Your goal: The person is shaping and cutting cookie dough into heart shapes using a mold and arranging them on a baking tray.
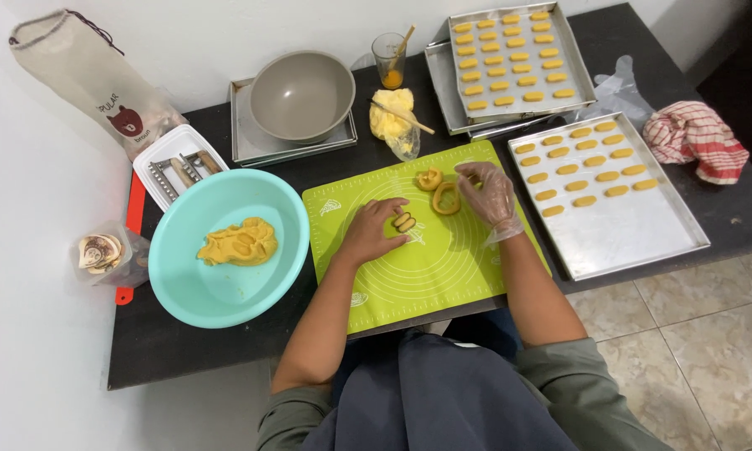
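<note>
I see the left hand (pixel 374 227) lying flat, fingers spread, on the green mat (pixel 426 267), touching two dough pieces (pixel 404 222). The gloved right hand (pixel 488 194) pinches a dough ring (pixel 445 199).

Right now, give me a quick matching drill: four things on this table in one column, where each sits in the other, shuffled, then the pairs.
Things:
1. grey bowl
2. lump of dough
3. checked cloth
4. left hand

Places:
A. inside the turquoise basin
B. on the green mat, fingers by small dough pieces
C. on a square tray at the back
D. far right, on the bare table top

Pairs: 1-C, 2-A, 3-D, 4-B
</note>
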